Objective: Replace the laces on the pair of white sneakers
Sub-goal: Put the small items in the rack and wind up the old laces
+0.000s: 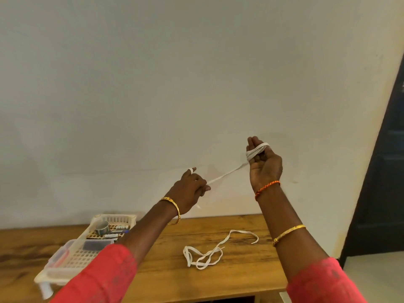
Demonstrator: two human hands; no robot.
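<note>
Both my hands are raised in front of the pale wall. A white flat lace (227, 174) stretches between them. My right hand (263, 160) is palm toward me, with the lace wound in several turns around its fingers. My left hand (190, 189) pinches the other end of the same lace, and a short tail hangs below it. A second white lace (209, 253) lies loose and tangled on the wooden table (166, 270). No sneakers are in view.
A white plastic basket (87, 248) stands on the table's left side, holding a tape roll (102, 228), batteries and a clear lidded box. A dark door (380, 193) is at the right. The table's front edge runs along the bottom.
</note>
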